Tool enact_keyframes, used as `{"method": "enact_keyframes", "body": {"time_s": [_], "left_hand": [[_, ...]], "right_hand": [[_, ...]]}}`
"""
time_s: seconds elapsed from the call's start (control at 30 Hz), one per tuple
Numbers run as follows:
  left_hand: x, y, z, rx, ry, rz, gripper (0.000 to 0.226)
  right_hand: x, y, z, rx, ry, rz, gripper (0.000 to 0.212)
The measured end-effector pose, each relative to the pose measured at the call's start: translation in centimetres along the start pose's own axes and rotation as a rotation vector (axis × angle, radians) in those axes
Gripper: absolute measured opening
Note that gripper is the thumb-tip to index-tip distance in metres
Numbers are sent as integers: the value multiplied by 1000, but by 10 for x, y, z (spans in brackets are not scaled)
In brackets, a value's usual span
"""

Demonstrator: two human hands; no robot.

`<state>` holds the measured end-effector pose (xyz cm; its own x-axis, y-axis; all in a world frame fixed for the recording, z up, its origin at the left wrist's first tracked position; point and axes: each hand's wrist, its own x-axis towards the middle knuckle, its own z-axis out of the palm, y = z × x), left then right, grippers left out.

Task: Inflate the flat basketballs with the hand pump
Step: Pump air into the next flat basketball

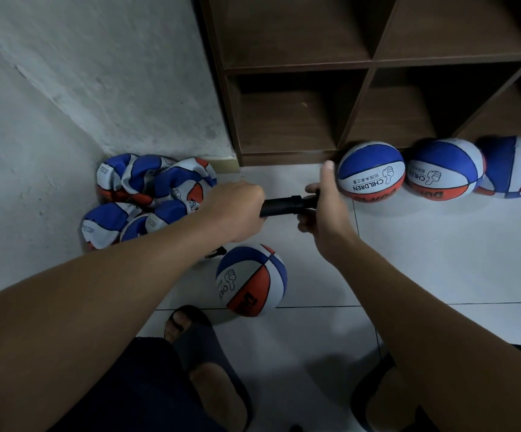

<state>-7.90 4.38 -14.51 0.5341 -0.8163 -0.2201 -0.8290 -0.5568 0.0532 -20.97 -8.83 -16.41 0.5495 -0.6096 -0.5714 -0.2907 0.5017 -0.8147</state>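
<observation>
1. Nearest: person's feet in dark slide sandals (197,341) on white tiled floor (408,260).
2. Just ahead of the feet: round blue, white & orange-red basketball (251,279), looks full or nearly so. A black hose bit (217,253) shows at its upper left, prob. the pump's needle line, but the left forearm hides the link, so can't confirm it's plugged in.
3. Above the ball, held level: black plastic hand pump (284,206). Left hand (234,210) has fingers wrapped tight round the barrel end; right hand (323,202) clamps the handle end, thumb sticking up. Handle sits close to the barrel, i.e. stroke pushed in.
4. Far left, in the wall corner: heap of crumpled flat basketballs (147,198), same colours, approx. five or six, not yet inflated.
5. Far right, along the base of the brown wooden cubby shelf (371,60): three inflated basketballs (443,169) in a row.
6. Progress est.: three done, one in hand, heap left, so under halfway.
</observation>
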Motion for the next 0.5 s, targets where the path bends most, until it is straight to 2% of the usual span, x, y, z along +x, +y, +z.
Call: {"method": "enact_keyframes", "body": {"time_s": [0.07, 0.13, 0.17, 0.23, 0.27, 0.37, 0.43, 0.5], "left_hand": [[4, 0, -1, -67, -5, -30, 21], [10, -3, -4, -122, 9, -53, 23], [13, -5, -6, -132, 18, -61, 23], [18, -7, -6, -151, 23, -75, 24], [19, -8, -5, -165, 21, -82, 24], [24, -13, 5, -201, 7, -109, 24], [26, -23, 12, -170, -14, -135, 23], [24, -38, 20, -119, -86, -175, 23]], "right_hand": [[5, 18, -9, 280, -7, 72, 78], [8, 40, -15, 317, 32, 110, 64], [7, 50, -13, 215, 42, 106, 50], [6, 72, -4, -150, -22, 16, 25], [3, 82, 3, -337, -95, -60, 24], [-14, 109, 18, -817, -370, -290, 52], [-18, 128, 19, -1089, -521, -531, 59], [-15, 134, 11, -1256, -566, -678, 59]]}}
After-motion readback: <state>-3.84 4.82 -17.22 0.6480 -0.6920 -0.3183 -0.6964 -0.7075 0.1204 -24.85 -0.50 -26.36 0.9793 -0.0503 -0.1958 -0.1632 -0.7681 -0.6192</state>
